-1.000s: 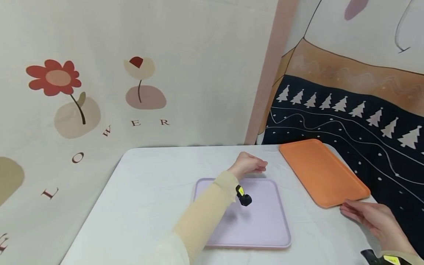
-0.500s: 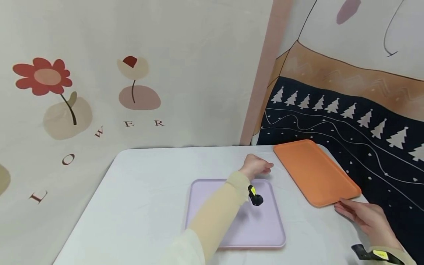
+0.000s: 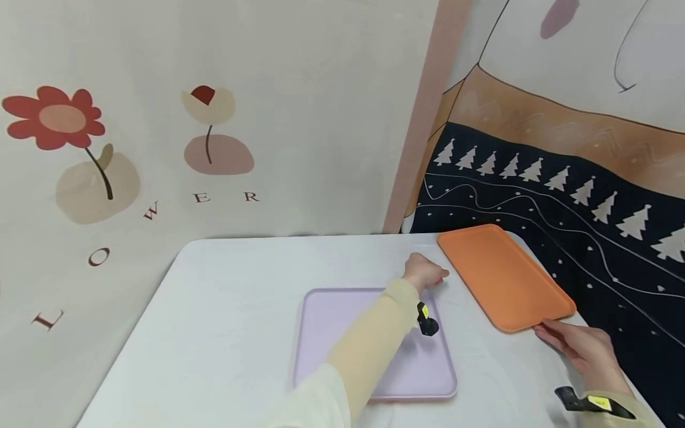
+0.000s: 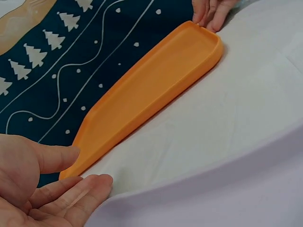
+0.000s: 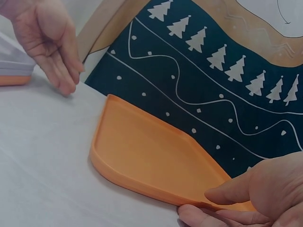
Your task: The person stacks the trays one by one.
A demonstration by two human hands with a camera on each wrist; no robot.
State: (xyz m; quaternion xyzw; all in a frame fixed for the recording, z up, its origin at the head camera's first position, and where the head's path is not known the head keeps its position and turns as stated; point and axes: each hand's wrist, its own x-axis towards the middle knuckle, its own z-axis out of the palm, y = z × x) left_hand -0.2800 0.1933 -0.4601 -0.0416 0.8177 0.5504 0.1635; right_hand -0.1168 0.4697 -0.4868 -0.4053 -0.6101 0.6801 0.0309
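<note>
An orange rectangular tray [image 3: 505, 276] lies at the table's right side, its right edge along the dark cloth. At its near edge, my right hand [image 3: 585, 351] pinches the rim; the right wrist view has the thumb [image 5: 232, 189] over the rim and the fingers under it. My left hand [image 3: 424, 271] reaches across a lilac tray [image 3: 428, 374], close to the orange tray's left side. Its thumb and fingers are apart, with nothing held, and in the left wrist view they overlap the orange tray's far end. The left sleeve hides part of the lilac tray.
A white cloth covers the table [image 3: 230, 315]. Behind stands a pale backdrop [image 3: 321, 119] with printed flowers and letters. Dark cloth [image 3: 562, 238] with white trees hangs along the right edge. An orange band [image 5: 14, 80] shows beneath the lilac rim in the right wrist view.
My left hand has moved right across the lilac tray, closer to the orange tray. The head view has shifted slightly right. My right hand keeps its place on the orange rim.
</note>
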